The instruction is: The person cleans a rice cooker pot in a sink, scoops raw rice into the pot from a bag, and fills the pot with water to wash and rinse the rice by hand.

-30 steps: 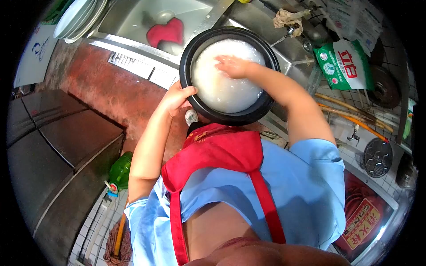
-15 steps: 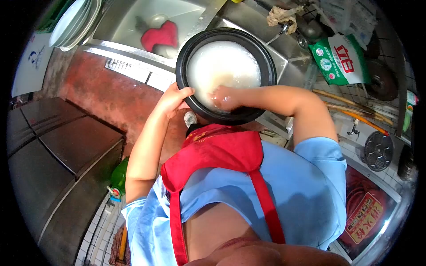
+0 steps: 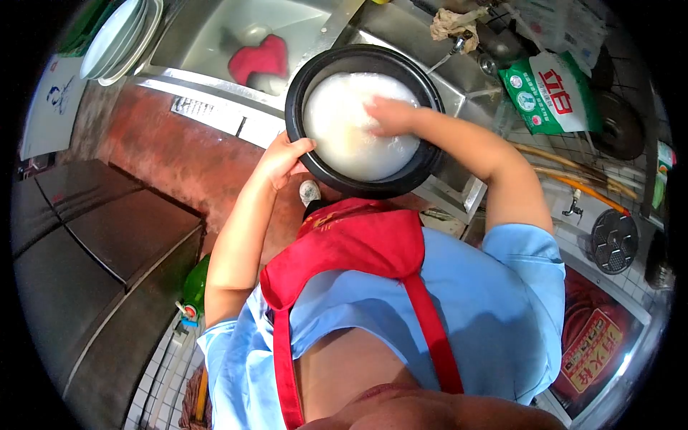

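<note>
A round black pot (image 3: 297, 154) stands over the front edge of the sink, holding cloudy white water (image 3: 344, 122) with pale matter under the surface. My left hand (image 3: 285, 159) grips the pot's rim at its near left side, thumb on top. Inside the pot, toward its right, my right hand (image 3: 390, 117) is at the water's surface. Its fingers are blurred by motion, so what they hold, if anything, cannot be made out.
A sink basin (image 3: 193, 68) at the upper left holds water and a red cloth (image 3: 259, 60). Stacked plates (image 3: 118, 43) stand left of it. A faucet (image 3: 459, 46) and a green-and-white bag (image 3: 552, 93) are at the right. A dark cabinet (image 3: 93, 229) is at the left.
My right hand has moved up and slightly right within the pot, from the near part of the water. My left hand keeps its hold on the rim.
</note>
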Available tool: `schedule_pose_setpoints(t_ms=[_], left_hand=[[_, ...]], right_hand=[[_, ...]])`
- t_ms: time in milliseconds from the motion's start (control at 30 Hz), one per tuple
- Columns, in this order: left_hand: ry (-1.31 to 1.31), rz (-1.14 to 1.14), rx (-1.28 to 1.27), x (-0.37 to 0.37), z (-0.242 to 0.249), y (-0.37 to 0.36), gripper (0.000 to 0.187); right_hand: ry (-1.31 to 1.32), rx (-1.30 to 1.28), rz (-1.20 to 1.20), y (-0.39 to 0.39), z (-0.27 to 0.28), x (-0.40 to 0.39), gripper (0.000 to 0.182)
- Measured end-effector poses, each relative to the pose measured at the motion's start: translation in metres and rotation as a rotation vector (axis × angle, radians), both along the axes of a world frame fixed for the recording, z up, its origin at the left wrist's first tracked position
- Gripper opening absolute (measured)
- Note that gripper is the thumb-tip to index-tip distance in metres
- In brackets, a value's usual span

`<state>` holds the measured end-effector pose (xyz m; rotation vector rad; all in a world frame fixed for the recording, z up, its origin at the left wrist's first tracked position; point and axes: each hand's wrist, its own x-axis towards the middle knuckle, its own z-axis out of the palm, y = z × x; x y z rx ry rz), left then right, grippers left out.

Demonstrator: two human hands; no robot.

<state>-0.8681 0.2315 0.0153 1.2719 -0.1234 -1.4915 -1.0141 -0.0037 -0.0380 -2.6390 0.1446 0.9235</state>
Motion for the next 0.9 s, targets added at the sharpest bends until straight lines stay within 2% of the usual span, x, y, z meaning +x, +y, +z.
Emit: schedule_pose_setpoints(t_ms=[67,167,267,300,400,500,600,633,733,800,867,900], left_hand=[[-0.003,-0.001,-0.013,0.0,0.0,-0.001,0.031],[0.0,-0.042,-0.012,0.005,-0.006,0.002,0.031],[-0.001,-0.063,0.008,0.005,-0.005,0.003,0.031],[-0.002,-0.053,0.015,0.003,-0.006,0.004,0.031],[-0.011,-0.052,0.012,0.003,-0.005,0.004,0.03],[-0.004,-0.069,0.002,0.005,-0.011,0.004,0.03],[-0.025,-0.075,0.01,0.006,-0.005,0.0,0.03],[-0.025,-0.074,0.011,0.006,-0.004,0.001,0.03],[-0.011,-0.077,0.003,0.006,-0.01,0.004,0.03],[-0.007,-0.075,0.001,0.006,-0.01,0.008,0.031],[-0.012,-0.058,-0.005,0.002,-0.004,0.009,0.032],[-0.011,-0.056,-0.007,0.002,-0.004,0.008,0.032]], right_hand=[[0.005,-0.046,-0.028,0.022,0.007,-0.021,0.062],[0.108,-0.069,0.298,0.055,-0.012,-0.029,0.061],[-0.335,0.201,0.49,0.064,-0.01,-0.024,0.054],[-0.321,0.153,0.483,0.063,-0.001,-0.011,0.046],[-0.653,0.03,0.397,0.042,-0.01,0.004,0.041],[-0.855,-0.213,0.168,0.038,-0.038,0.012,0.037],[-0.535,-0.327,-0.12,0.062,-0.062,0.035,0.032],[-0.713,-0.244,-0.264,0.077,-0.065,0.031,0.032],[-0.735,-0.21,-0.147,0.085,-0.097,0.027,0.031],[-0.482,-0.304,0.533,0.054,-0.046,0.021,0.03],[-0.246,-0.054,0.416,0.035,0.007,0.021,0.03],[-0.268,-0.164,0.403,0.031,0.007,0.011,0.031]])
